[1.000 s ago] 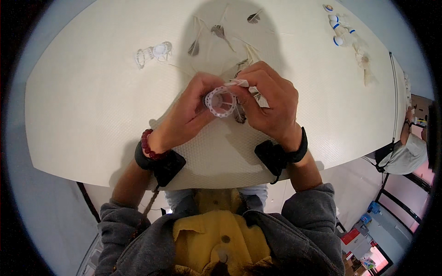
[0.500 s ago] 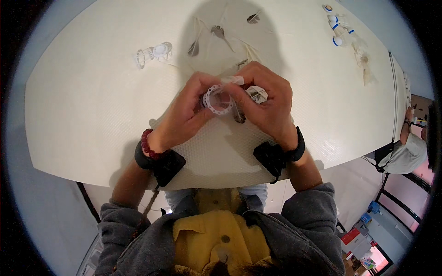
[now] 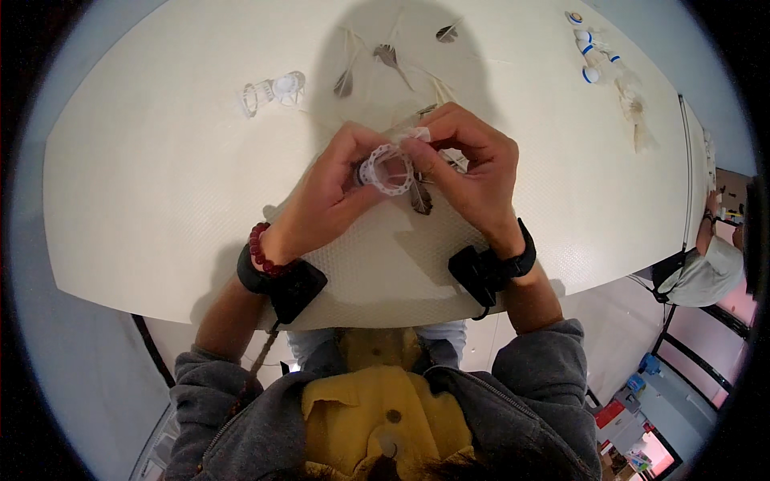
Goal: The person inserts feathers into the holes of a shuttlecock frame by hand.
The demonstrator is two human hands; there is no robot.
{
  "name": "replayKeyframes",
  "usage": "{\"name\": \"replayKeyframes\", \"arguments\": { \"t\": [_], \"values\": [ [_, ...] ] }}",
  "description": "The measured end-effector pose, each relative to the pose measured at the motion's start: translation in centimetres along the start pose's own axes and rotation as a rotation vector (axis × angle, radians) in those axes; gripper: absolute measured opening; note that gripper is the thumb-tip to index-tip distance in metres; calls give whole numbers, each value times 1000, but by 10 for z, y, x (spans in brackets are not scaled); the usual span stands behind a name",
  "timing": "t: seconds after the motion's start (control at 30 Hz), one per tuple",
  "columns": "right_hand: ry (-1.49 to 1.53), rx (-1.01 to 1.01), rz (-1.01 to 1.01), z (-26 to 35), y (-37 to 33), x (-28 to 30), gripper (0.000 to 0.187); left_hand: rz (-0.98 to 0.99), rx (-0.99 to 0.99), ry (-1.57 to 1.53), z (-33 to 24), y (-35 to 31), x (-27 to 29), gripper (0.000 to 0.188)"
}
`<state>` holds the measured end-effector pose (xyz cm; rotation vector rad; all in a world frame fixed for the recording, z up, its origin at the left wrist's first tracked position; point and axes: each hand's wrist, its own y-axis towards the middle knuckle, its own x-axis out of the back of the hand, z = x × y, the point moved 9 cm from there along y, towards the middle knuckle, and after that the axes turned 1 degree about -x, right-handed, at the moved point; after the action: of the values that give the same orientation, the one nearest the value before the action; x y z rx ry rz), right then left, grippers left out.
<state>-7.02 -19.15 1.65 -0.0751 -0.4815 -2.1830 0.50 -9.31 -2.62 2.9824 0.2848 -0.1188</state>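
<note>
We see the left hand (image 3: 331,180) curled around a white openwork plastic cylinder (image 3: 377,182), the right hand (image 3: 469,164) pinching a thin white piece (image 3: 421,135).

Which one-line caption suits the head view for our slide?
Left hand holds white openwork frame, right hand pinches white piece; feathers lie beyond.

Moderate, diffuse light falls on the pale tabletop (image 3: 160,200) from above and behind the wearer, casting a broad, soft-edged head shadow (image 3: 465,72) from the far edge toward the middle. The white openwork cylinder (image 3: 374,171) appears slightly soft and low in contrast, while a pinkish panel (image 3: 656,453) glares beyond the near right edge. Fisheye distortion bows the tabletop's edges; dark vignetting with a bluish fringe surrounds the view.
</note>
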Motion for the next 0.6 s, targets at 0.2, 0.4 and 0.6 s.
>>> {"name": "replayKeyframes", "arguments": {
  "t": [0.2,0.4,0.6],
  "values": [
    [18,-46,17,-12,-2,0,10,18,23,23,2,1,-2,29],
    [92,-138,37,-12,1,3,11,0,-2,24,-1,1,1,27],
    [-74,-107,-283,-23,9,58,13,-216,-22,-54,1,1,18,28]
  ]
}}
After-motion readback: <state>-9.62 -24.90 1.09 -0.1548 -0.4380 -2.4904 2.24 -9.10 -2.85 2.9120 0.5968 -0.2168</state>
